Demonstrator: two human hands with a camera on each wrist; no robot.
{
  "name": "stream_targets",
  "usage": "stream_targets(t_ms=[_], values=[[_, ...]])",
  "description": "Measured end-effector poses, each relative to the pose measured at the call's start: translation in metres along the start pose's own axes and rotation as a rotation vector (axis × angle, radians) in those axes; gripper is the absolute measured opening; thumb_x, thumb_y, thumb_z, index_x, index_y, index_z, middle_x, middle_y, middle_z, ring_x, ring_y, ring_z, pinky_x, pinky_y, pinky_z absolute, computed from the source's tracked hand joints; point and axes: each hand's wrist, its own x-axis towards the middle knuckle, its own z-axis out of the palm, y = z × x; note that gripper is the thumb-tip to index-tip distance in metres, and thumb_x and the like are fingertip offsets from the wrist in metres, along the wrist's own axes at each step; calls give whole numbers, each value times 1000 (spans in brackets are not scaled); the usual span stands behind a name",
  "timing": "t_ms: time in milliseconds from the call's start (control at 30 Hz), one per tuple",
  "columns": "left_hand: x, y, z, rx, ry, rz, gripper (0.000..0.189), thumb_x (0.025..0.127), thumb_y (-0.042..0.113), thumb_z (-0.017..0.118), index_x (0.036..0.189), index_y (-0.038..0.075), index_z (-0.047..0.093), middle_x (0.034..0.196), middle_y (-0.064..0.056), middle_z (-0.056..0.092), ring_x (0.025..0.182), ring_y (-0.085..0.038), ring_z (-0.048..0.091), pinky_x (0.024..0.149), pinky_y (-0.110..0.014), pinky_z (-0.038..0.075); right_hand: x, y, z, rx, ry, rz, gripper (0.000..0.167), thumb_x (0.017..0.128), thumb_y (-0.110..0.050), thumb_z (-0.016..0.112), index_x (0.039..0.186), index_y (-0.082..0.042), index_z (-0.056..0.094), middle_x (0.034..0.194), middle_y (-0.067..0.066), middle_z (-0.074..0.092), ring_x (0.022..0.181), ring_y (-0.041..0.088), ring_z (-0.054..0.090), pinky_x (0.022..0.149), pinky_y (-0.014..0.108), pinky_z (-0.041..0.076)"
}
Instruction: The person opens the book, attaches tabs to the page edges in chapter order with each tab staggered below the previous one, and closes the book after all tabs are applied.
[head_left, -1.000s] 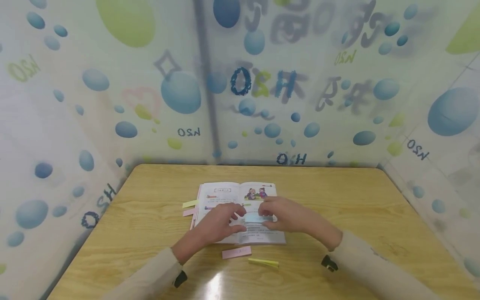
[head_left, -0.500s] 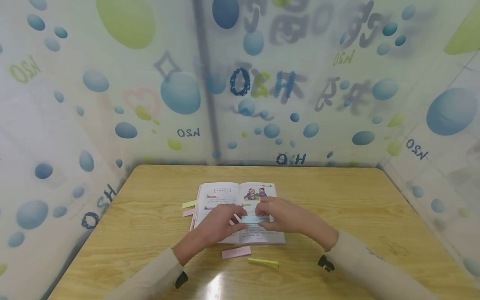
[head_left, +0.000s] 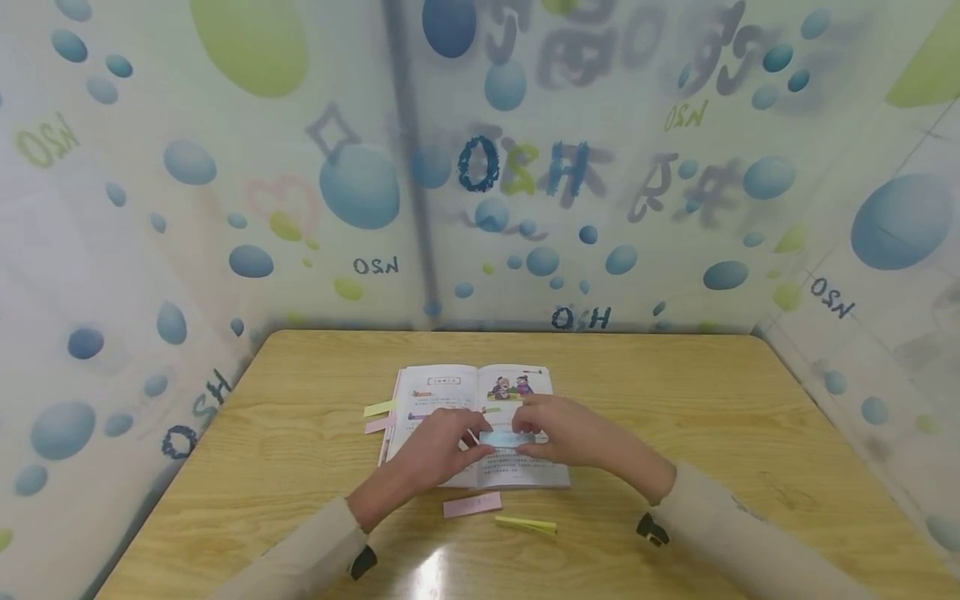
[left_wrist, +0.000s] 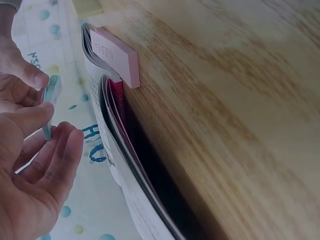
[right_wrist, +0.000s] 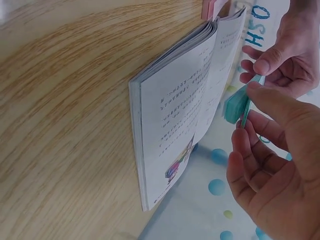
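Both hands hold a light blue sticky note pad (head_left: 507, 439) over the right page of an open book (head_left: 517, 477). My left hand (head_left: 435, 446) pinches its left end between thumb and fingers. At the other end, my right hand (head_left: 570, 435) grips the pad with thumb below and bent fingers above. In the right wrist view, the pad (right_wrist: 235, 107) has its sheets spread apart at one end, with the right thumb (right_wrist: 275, 102) on it. The left wrist view shows the pad (left_wrist: 51, 95) edge-on, between the fingertips of both hands.
A pink sticky note pad (head_left: 472, 505) and a folded yellow strip (head_left: 527, 525) lie on the wooden table (head_left: 645, 375) before the book. Yellow (head_left: 379, 408) and pink (head_left: 377, 425) tabs stick out from the book's left edge. A bubble-patterned curtain (head_left: 480, 233) surrounds the table.
My right hand and the blue pad have shifted slightly left, bringing the pad's left end into the left hand's fingertips. The left hand, book and other notes stay nearly still.
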Motion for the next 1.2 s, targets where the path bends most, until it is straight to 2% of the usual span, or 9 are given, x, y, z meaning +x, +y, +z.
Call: stream_targets(t_ms=[667, 800, 1000, 1200], values=[[-1, 0, 1, -3, -12, -38, 17, 91, 16, 79, 104, 7, 73, 92, -2, 73, 76, -5, 66, 67, -21, 54, -1, 0, -1, -33, 12, 17, 17, 90, -22, 81, 104, -14, 74, 100, -7, 63, 88, 9, 61, 78, 27, 54], [-1, 2, 0, -4, -13, -38, 18, 91, 16, 79, 104, 6, 73, 94, -3, 73, 76, -5, 66, 66, -21, 53, 0, -2, -3, -21, 0, 30, 16, 90, -21, 81, 99, -16, 69, 93, -7, 60, 83, 10, 58, 73, 27, 52], [0, 2, 1, 0, -19, -47, 18, 91, 16, 79, 106, 7, 73, 99, -4, 73, 77, -5, 66, 67, -20, 53, 1, 0, -3, 78, -25, 66, 22, 88, -18, 82, 85, -18, 60, 77, -10, 54, 71, 8, 51, 64, 27, 48], [-1, 1, 2, 5, -18, -58, 18, 90, 16, 80, 104, 7, 73, 95, -3, 73, 76, -4, 65, 67, -21, 53, 0, 13, 1, 230, -14, 75, 19, 93, -18, 77, 82, -19, 62, 74, -11, 56, 69, 8, 52, 64, 27, 48]])
